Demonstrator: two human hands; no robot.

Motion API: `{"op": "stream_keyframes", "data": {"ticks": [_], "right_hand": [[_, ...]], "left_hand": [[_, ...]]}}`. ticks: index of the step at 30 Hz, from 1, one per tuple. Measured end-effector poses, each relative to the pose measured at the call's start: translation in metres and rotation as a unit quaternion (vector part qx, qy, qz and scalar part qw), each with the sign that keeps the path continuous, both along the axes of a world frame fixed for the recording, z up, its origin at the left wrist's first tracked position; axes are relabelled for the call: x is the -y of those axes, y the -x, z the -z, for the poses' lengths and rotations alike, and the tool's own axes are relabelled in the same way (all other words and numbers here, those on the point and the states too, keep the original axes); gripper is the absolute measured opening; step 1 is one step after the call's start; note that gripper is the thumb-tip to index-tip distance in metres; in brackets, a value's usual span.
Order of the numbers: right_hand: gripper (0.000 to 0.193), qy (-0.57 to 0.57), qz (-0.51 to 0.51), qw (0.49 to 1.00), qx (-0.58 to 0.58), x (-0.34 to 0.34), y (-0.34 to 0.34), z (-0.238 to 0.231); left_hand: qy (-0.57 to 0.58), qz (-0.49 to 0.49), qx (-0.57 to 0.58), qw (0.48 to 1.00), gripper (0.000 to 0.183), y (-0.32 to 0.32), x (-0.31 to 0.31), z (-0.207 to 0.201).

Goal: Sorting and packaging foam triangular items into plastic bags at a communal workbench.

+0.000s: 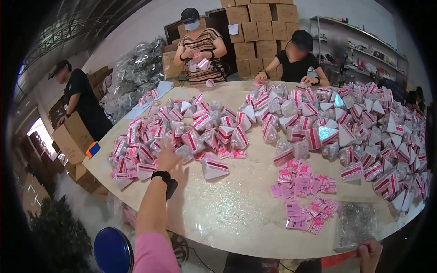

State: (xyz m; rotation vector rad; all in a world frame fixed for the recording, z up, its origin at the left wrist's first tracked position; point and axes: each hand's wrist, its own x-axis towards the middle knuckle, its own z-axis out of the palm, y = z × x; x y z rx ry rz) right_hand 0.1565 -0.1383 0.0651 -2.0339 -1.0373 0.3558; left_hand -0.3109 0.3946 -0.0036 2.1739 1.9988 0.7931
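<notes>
My left hand reaches over the near side of the left pile of cake-slice-shaped ornaments, its fingers apart and slightly blurred. The ornaments are white wedges with pink bands and glittery sides. One white wedge lies just right of that hand, a little apart from the pile. At the lower right, my right hand curls its fingers at the table's near edge. A flat red strip meets those fingers, but what they grip is not clear. Beside them sits a clear, glittery flat box.
Pink printed cards lie right of centre, before a large right-hand ornament pile. Glitter dusts the pale table. An orange-and-blue object sits at the left edge; a blue stool stands below. Two people work across the table; another stands left.
</notes>
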Motion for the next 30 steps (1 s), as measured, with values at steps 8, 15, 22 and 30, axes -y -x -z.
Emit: {"op": "stream_keyframes", "data": {"ticks": [8, 15, 22, 30], "right_hand": [[0.007, 0.012, -0.059, 0.998, -0.006, -0.017, 0.016, -0.006], [0.009, 0.015, -0.066, 0.997, 0.046, 0.006, 0.016, -0.017], [0.010, 0.047, -0.018, 0.998, 0.025, 0.009, 0.009, -0.008], [0.010, 0.042, -0.054, 0.997, 0.033, -0.008, 0.002, 0.004]], "left_hand": [[-0.140, 0.318, -0.175, 0.921, 0.053, -0.125, 0.117, -0.017], [-0.049, 0.236, -0.318, 0.917, 0.050, -0.086, 0.036, 0.013], [-0.137, 0.117, -0.295, 0.938, 0.038, -0.091, 0.032, 0.008], [-0.227, 0.327, -0.235, 0.887, 0.042, -0.208, 0.055, -0.005]]}}
